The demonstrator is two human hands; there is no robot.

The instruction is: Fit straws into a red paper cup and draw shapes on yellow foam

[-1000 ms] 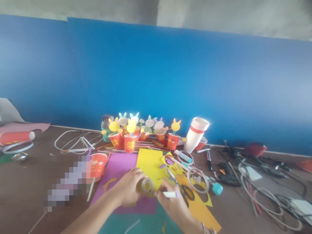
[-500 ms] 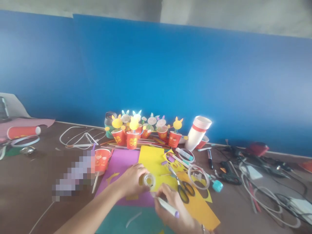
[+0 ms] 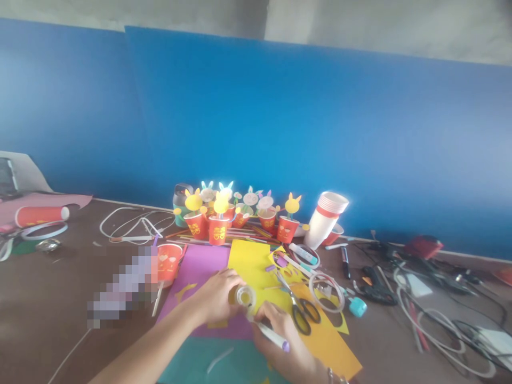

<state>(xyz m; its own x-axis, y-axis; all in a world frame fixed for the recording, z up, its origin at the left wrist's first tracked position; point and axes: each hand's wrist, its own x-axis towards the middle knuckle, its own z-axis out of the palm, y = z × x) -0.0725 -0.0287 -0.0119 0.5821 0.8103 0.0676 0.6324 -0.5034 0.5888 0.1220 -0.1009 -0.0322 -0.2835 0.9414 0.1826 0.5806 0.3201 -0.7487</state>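
Head view: the person's left hand (image 3: pixel 220 296) curls round the left side of a clear ring-shaped roll (image 3: pixel 252 293), apparently tape, while the right hand (image 3: pixel 276 333) grips a white marker pen (image 3: pixel 272 337) with a purple end. The roll sits between the two hands, at the left hand's fingertips and just beyond the right hand's knuckles, over the seam where the purple sheet (image 3: pixel 202 261) meets the yellow sheet (image 3: pixel 250 256). The pen's long axis runs aslant: its purple end points down toward the person's right, its other end up and leftward at the near edge of the roll. Whether that end touches the roll cannot be told, as the fingers crowd it. The left hand is the nearer to the roll. Scissors (image 3: pixel 295 305) lie beyond and right of the right hand, and a teal sheet (image 3: pixel 188 357) covers the tabletop (image 3: pixel 60 298) nearest the person.
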